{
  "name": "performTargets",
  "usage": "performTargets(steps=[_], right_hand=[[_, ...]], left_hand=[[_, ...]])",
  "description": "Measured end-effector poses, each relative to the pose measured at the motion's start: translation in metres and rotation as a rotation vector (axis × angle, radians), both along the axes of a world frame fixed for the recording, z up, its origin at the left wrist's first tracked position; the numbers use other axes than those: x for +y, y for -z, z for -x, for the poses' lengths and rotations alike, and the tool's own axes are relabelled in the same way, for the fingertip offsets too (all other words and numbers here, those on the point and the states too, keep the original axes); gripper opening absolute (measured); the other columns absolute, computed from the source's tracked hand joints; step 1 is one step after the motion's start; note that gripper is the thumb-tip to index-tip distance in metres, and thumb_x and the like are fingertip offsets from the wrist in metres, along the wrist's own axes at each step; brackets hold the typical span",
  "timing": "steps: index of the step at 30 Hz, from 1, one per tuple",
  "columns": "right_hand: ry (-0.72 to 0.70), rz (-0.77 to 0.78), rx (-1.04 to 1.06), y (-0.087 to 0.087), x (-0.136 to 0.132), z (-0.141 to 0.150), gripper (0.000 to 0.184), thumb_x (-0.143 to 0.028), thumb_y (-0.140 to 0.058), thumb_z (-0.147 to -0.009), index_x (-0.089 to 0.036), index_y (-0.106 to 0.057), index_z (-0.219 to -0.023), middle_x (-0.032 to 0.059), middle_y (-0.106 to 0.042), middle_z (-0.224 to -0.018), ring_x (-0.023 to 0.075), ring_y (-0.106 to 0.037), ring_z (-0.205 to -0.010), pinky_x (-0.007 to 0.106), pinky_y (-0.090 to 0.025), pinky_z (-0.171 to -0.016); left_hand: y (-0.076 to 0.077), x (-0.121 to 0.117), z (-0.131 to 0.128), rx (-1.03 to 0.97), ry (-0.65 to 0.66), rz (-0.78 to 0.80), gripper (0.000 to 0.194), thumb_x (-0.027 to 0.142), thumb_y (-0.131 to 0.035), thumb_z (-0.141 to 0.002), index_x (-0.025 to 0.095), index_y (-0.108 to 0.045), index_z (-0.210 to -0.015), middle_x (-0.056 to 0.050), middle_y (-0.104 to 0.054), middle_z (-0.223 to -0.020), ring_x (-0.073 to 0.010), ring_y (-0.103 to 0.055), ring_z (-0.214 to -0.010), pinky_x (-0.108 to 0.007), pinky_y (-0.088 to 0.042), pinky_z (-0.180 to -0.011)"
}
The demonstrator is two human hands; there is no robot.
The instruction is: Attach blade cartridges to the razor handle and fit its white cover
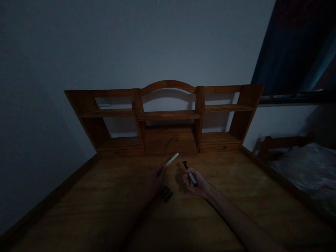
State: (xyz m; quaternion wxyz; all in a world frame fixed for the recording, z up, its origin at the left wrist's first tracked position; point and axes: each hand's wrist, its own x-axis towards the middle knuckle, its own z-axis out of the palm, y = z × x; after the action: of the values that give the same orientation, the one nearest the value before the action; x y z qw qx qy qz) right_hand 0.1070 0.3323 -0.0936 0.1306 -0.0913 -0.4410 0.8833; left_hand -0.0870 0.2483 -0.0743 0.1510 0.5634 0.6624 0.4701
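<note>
My left hand (155,177), dim in shadow, is closed around one end of a slim white stick (172,159). The stick tilts up and to the right, its far end free. In my right hand (195,182) is what looks like a razor (192,178), with a grey and black handle and a small dark T-shaped head pointing away from me. The two held things are apart from each other. Several small black pieces (166,193) lie close together on the wooden desk (118,206), just right of my left wrist; their kind is too dark to make out.
A wooden shelf unit (168,114) with open compartments stands along the desk's back edge, against a pale wall (157,42). A wall socket (104,102) shows behind its left side. To the right are a dark window (294,52) and a plastic-covered heap (309,171). The light is low.
</note>
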Motion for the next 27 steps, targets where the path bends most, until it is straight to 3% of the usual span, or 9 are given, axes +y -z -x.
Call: performTargets(steps=[7, 12, 19, 27], right_hand=[[-0.041, 0.020, 0.099, -0.001, 0.000, -0.002, 0.045, -0.045, -0.038, -0.082, -0.020, -0.042, -0.044, -0.0053, -0.034, -0.024, 0.0083, -0.027, -0.020, 0.025, -0.045, -0.042], [0.006, 0.028, 0.104, -0.006, -0.002, -0.002, 0.045, -0.045, -0.040, -0.081, -0.021, -0.040, -0.044, -0.0062, -0.032, -0.023, 0.0077, -0.026, -0.019, 0.023, -0.044, -0.042], [0.029, 0.043, 0.101, -0.008, -0.002, -0.004, 0.044, -0.043, -0.039, -0.082, -0.021, -0.041, -0.044, -0.0068, -0.032, -0.023, 0.0080, -0.026, -0.019, 0.025, -0.044, -0.044], [0.062, 0.024, 0.095, -0.003, 0.003, -0.003, 0.041, -0.044, -0.041, -0.080, -0.021, -0.040, -0.046, -0.0079, -0.031, -0.024, 0.0073, -0.022, -0.020, 0.024, -0.042, -0.042]], left_hand=[[0.000, -0.001, -0.008, 0.023, 0.110, 0.012, 0.042, 0.052, -0.043, -0.088, 0.023, -0.070, -0.103, -0.005, -0.073, -0.098, -0.0236, -0.068, -0.088, -0.035, -0.051, -0.081], [-0.001, 0.000, 0.002, -0.009, 0.011, 0.008, 0.044, 0.052, -0.042, -0.089, 0.020, -0.069, -0.104, -0.006, -0.072, -0.101, -0.0247, -0.067, -0.094, -0.038, -0.051, -0.085], [0.005, 0.000, -0.008, 0.012, 0.145, -0.038, 0.041, 0.052, -0.045, -0.088, 0.023, -0.070, -0.105, -0.005, -0.072, -0.101, -0.0229, -0.068, -0.090, -0.036, -0.052, -0.083], [-0.002, -0.001, -0.004, -0.009, 0.126, -0.006, 0.045, 0.052, -0.041, -0.089, 0.021, -0.069, -0.106, -0.006, -0.072, -0.103, -0.0249, -0.066, -0.093, -0.038, -0.051, -0.087]])
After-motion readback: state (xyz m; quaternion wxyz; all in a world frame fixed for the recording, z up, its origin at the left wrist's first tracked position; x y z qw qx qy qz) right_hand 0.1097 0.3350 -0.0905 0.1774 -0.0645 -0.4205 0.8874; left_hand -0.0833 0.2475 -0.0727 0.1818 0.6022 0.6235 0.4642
